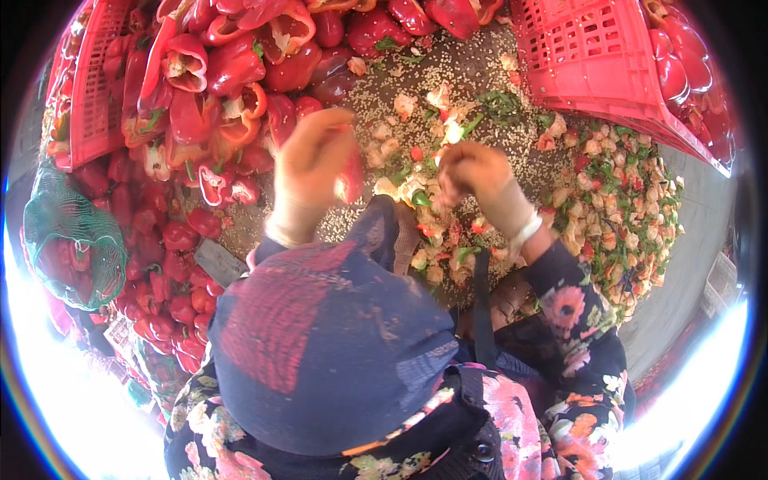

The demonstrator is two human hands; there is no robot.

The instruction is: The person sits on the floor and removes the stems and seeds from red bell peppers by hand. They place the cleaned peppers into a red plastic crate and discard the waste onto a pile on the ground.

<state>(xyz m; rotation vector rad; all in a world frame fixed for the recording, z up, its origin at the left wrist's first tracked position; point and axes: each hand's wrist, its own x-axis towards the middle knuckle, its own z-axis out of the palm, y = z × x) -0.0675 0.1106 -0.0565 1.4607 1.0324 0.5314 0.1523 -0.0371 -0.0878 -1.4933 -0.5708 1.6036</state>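
Note:
My left hand (318,153), blurred and in a thin glove with a pale cuff, is closed around a red bell pepper (351,177), part of which shows below the fingers. To its right, my right hand (471,171), gloved too, has its fingers bent over cut pepper cores; whether it holds anything is unclear. Pale cores with green stems (453,129) and many loose seeds (384,78) lie around and between the hands. Hollow, opened red peppers (186,63) are heaped at the upper left.
A red plastic crate (594,60) stands tilted at the upper right, another (99,90) at the upper left. Whole red peppers (180,237) are piled at the left beside a green mesh bag (72,234). A large heap of cores (618,204) spreads at the right.

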